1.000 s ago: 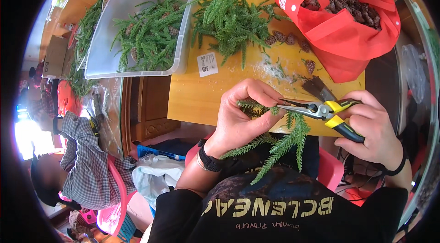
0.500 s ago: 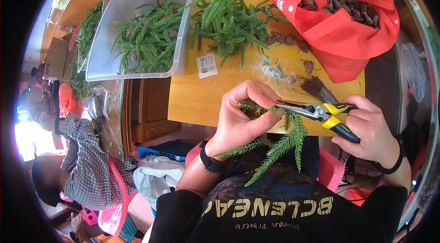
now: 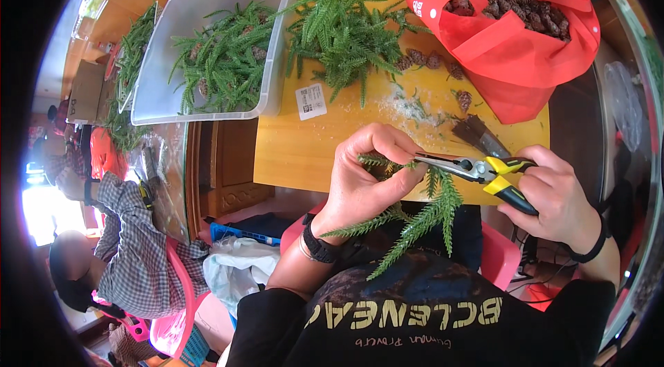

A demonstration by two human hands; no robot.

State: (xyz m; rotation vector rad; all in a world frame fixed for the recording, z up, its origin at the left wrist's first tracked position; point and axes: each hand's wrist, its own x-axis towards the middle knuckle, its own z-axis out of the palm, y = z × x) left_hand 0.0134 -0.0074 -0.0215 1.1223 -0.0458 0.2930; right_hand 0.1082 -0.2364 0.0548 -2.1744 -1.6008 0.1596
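Observation:
My left hand (image 3: 377, 170) pinches a green artificial pine sprig (image 3: 422, 218), whose fronds hang down in front of my shirt. In my right hand (image 3: 560, 197) are long-nose pliers (image 3: 487, 170) with yellow and black handles. The tips of the pliers reach the sprig right at my left thumb and forefinger; what they grip there is too small to make out. Beyond my hands, a heap of green sprigs (image 3: 346, 38) lies on the yellow tabletop (image 3: 290, 156). Several loose pine cones (image 3: 434, 60) lie beside it.
A clear plastic bin (image 3: 155, 42) of sprigs with cones stands at left. At the far right a red bag (image 3: 512, 83) holds many pine cones. A bundle of thin dark wires (image 3: 481, 135), a white label (image 3: 311, 101) and white crumbs lie nearer. Someone in a checked shirt (image 3: 142, 249) sits left.
My hands, the sprig and the pliers keep almost the same pose. The view has shifted very slightly. At left, the other person's arm has moved a little.

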